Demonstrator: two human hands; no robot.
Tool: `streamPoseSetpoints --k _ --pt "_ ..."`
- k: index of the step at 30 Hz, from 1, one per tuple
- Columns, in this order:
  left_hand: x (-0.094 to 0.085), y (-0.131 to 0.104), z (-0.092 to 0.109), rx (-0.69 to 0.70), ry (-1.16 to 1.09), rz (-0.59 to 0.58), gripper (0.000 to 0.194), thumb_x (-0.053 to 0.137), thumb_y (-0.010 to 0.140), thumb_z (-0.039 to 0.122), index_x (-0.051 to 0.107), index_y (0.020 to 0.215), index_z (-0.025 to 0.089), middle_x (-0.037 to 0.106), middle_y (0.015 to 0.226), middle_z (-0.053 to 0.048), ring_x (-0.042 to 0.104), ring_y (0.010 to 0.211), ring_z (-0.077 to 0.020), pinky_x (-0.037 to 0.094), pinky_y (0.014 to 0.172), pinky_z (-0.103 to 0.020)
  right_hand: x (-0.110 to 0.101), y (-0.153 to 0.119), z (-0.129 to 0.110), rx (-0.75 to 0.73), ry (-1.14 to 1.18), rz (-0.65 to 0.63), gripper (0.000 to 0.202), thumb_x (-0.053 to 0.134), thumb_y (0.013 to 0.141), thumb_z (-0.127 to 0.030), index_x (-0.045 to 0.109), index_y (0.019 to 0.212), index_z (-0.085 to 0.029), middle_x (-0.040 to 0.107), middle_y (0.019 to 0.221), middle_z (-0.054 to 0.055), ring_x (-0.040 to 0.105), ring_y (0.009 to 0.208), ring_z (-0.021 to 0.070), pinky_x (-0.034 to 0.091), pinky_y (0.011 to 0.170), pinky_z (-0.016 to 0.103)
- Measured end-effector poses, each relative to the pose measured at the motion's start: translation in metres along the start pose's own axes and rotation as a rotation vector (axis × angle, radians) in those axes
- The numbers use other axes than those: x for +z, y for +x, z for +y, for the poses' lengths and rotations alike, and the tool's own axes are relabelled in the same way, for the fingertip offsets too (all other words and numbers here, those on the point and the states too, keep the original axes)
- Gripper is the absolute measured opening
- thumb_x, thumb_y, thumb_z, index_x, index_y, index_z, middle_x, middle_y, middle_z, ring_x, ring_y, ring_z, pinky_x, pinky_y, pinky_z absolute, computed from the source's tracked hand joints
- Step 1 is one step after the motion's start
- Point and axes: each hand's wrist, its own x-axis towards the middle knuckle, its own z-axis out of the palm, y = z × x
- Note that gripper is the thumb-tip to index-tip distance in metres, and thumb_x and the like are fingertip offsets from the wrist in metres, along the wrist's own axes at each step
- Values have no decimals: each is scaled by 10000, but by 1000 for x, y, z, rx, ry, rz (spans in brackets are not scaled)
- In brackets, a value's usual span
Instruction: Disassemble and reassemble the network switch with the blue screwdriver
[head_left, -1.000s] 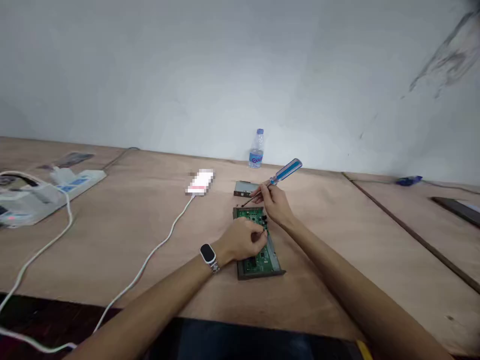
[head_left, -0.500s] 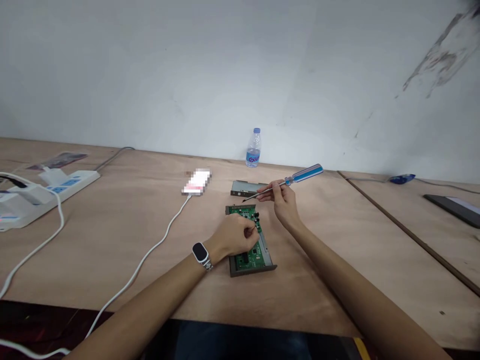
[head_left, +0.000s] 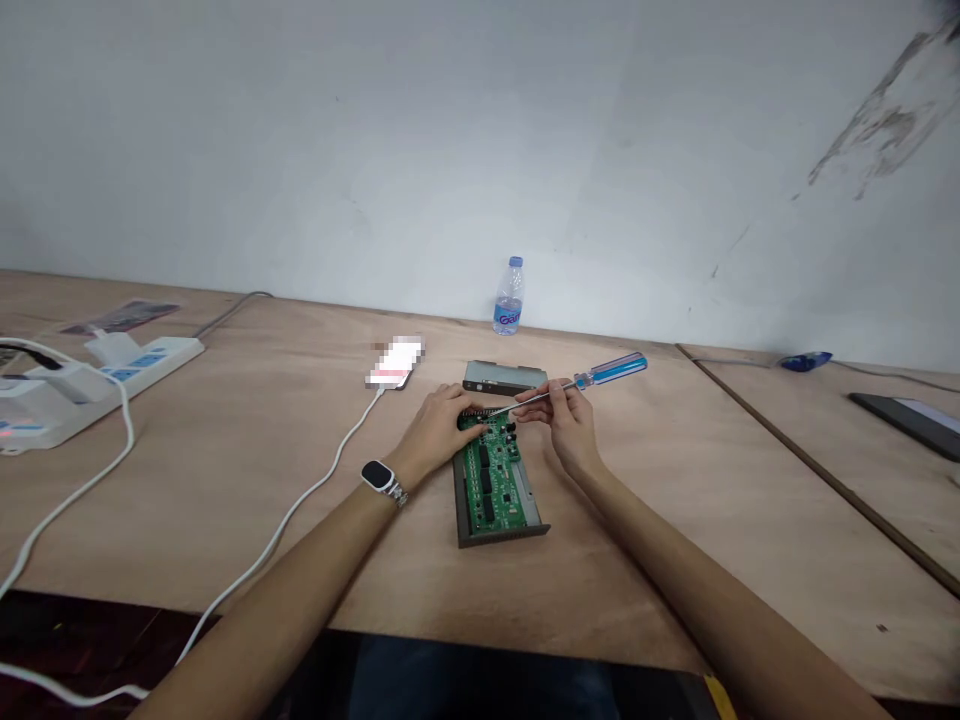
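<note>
A green circuit board [head_left: 504, 490] sits in a dark grey frame on the wooden table. My left hand [head_left: 437, 430], with a watch [head_left: 382, 478] on its wrist, rests at the board's upper left corner, thumb and fingers apart around the edge. Between the thumb and fingers of my right hand [head_left: 571, 425] is the shaft of a screwdriver [head_left: 611, 371] with a blue clear handle. Its tip points down-left to the top end of the board, near my left fingers. Behind the board lies a grey metal cover [head_left: 504, 377].
A water bottle [head_left: 508, 300] stands by the wall. Back left of the board is a phone [head_left: 397, 362] on a white cable [head_left: 330, 470]. A power strip [head_left: 97, 395] lies far left, a dark tablet-like device [head_left: 911, 422] far right.
My left hand has moved from over the middle of the board up to its top left corner, and its fingers have spread. The screwdriver tip has come down onto the board's top end.
</note>
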Motion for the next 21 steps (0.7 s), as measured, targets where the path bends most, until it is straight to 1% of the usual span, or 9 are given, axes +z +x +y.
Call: streamPoseSetpoints --k 4,7,10,13,17,21 --pt "1 0 -1 -11 18 -26 102 711 875 291 747 914 203 688 951 -63 600 960 -251 457 846 -372 2 -2 0 -13 10 -21 480 602 883 -668 570 841 -191 772 838 97 735 635 183 619 591 294" --pt "0 1 -1 -19 31 -24 87 692 890 266 749 879 201 696 938 -58 603 950 -241 447 843 -363 2 -2 -1 -16 19 -13 464 609 886 -654 566 850 -193 772 827 87 735 632 180 618 584 289" --pt "0 1 -2 -25 45 -29 108 674 906 270 753 885 198 703 948 -59 605 958 -239 442 848 -365 2 -3 -2 -29 30 7 432 607 905 -624 562 865 -197 775 837 74 734 634 172 616 592 282" --pt "0 1 -3 -27 50 -30 134 661 917 292 759 896 202 706 947 -58 605 966 -243 436 860 -377 2 -3 -3 -42 37 23 410 646 892 -599 557 869 -199 774 834 62 734 633 170 616 599 278" --pt "-1 1 -2 -26 48 -24 154 654 919 310 764 896 204 706 945 -64 605 954 -247 437 854 -385 4 -4 -2 -14 12 30 448 642 872 -636 548 857 -199 771 823 73 731 628 177 615 586 289" --pt "-1 1 -2 -20 22 -16 156 651 919 303 774 902 208 709 931 -67 608 942 -250 437 844 -388 3 -4 -1 15 -10 20 462 621 876 -656 542 856 -201 773 853 92 735 650 182 620 605 301"
